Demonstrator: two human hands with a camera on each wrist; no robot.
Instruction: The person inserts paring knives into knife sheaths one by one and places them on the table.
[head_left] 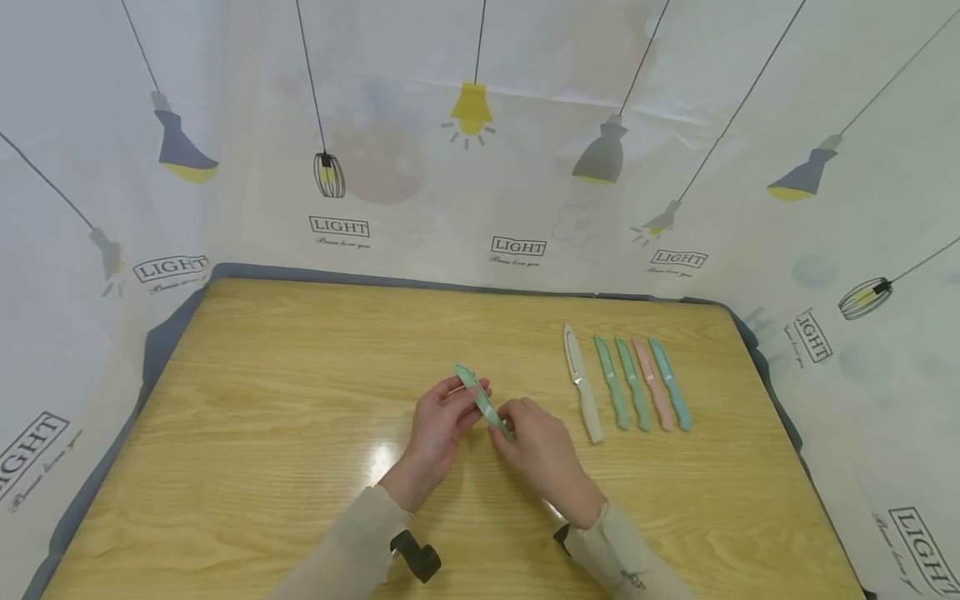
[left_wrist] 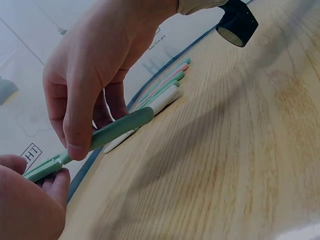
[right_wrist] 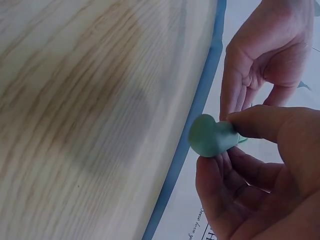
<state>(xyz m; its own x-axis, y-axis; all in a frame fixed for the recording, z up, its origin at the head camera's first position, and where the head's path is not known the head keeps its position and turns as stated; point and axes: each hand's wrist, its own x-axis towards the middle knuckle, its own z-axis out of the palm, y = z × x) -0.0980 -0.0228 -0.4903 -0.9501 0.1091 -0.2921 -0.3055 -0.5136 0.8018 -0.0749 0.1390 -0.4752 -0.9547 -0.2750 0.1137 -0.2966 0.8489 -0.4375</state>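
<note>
A green knife (head_left: 486, 408) with its blade in a matching green sheath is held slantwise above the table between both hands. My left hand (head_left: 437, 423) pinches the sheathed blade between thumb and fingers. The handle (left_wrist: 122, 129) is gripped near the sheath by my right hand (head_left: 542, 443), thumb on one side and fingers on the other. From the right wrist view, the rounded handle end (right_wrist: 204, 137) points toward the camera, hiding most of the blade beyond it.
Right of the hands, a larger cream knife (head_left: 585, 396), two green knives (head_left: 613, 387), a pink one (head_left: 654, 387) and a blue one (head_left: 672, 387) lie side by side on the wooden table (head_left: 285, 400). A lamp-patterned curtain (head_left: 420, 242) surrounds the table.
</note>
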